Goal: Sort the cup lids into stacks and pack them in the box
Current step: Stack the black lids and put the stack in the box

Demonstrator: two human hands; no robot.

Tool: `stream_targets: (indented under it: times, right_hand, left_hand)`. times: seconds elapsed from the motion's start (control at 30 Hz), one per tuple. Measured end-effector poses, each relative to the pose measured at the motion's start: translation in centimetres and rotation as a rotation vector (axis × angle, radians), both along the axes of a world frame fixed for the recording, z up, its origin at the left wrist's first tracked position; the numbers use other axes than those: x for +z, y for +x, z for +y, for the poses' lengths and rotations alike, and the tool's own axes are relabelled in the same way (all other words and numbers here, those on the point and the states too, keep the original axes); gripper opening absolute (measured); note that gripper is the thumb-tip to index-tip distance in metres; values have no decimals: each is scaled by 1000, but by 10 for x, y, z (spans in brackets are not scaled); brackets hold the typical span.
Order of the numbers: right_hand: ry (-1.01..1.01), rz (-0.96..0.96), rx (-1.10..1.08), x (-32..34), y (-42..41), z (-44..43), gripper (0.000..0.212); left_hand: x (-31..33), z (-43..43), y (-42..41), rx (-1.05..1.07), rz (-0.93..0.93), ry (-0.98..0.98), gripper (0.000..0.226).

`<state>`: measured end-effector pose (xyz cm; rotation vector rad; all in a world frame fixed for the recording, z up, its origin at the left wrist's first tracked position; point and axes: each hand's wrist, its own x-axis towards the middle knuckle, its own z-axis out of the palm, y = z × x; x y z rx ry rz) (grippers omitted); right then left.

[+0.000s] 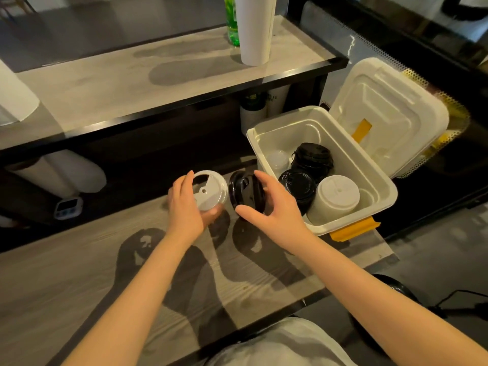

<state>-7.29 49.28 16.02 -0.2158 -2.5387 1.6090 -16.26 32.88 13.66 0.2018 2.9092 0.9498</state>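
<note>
Left hand [184, 207] is gripping a white lid [211, 190] by its rim, thumb and fingers curling round opposite edges, with the lid's top face tilting up toward the camera. Right hand [272, 207] is clasping black lids [247, 191] on edge between thumb below and fingers above; how many it is holding cannot be told. The two grips are hovering side by side just above the table [79, 273], the white lid and black lids nearly touching between them. Immediately right of the right-hand grip, the box [351, 220] is standing open, its cover [388, 112] leaning back beyond it and a yellow latch [353, 228] hanging at its near edge. Inside, a black stack [313, 157] is lying at the far side, a second black stack [298, 187] is lying nearest the right fingers, a white stack [336, 196] is leaning just beside that, and clear lids [277, 159] are resting by the left wall. Well left of the left-hand grip, a timer [68, 207] is sitting on a lower ledge. Beyond both grips, a shelf [132, 80] is carrying a white roll [254, 30] and a green bottle [231, 22].
</note>
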Motion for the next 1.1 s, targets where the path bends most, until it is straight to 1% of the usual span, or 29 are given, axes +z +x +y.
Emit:
stream_targets:
  times: [0.1, 0.17, 0.3, 0.4, 0.53, 0.67, 0.73, 0.87, 0.9, 1.0, 1.1]
  right_hand:
    - [-61, 80, -79, 16, -8, 20, 65]
    - [-53, 105, -167, 18, -16, 41, 63]
    - [90, 60, -350, 10, -33, 90, 70]
    - [233, 12, -407, 4, -53, 126, 68]
    - [505, -142, -305, -5, -87, 163, 68]
    - [907, -195, -193, -13, -106, 177, 67]
    - [1033, -245, -131, -20, -109, 178, 65]
    - [1174, -409, -11, -31, -108, 177, 61]
    - [1193, -422, 6, -31, -107, 177, 60]
    - [1216, -341, 41, -31, -94, 178, 51]
    - [1181, -281, 107, -32, -84, 181, 39]
  left_hand:
    - [18, 24, -7, -74, 42, 46, 97]
    - [24, 42, -11, -143, 78, 69, 97]
    - [34, 78, -17, -238, 97, 105, 95]
    - [36, 101, -22, -281, 97, 117, 95]
    - [34, 117, -26, -303, 98, 134, 94]
    - [32, 122, -30, -309, 95, 135, 95]
    - [32, 124, -33, -309, 93, 146, 95]
    - [31, 126, -38, -303, 83, 155, 94]
    - [30, 127, -39, -303, 82, 151, 94]
    - [28, 126, -42, -300, 75, 145, 95]
    - [27, 124, -46, -285, 75, 146, 95]
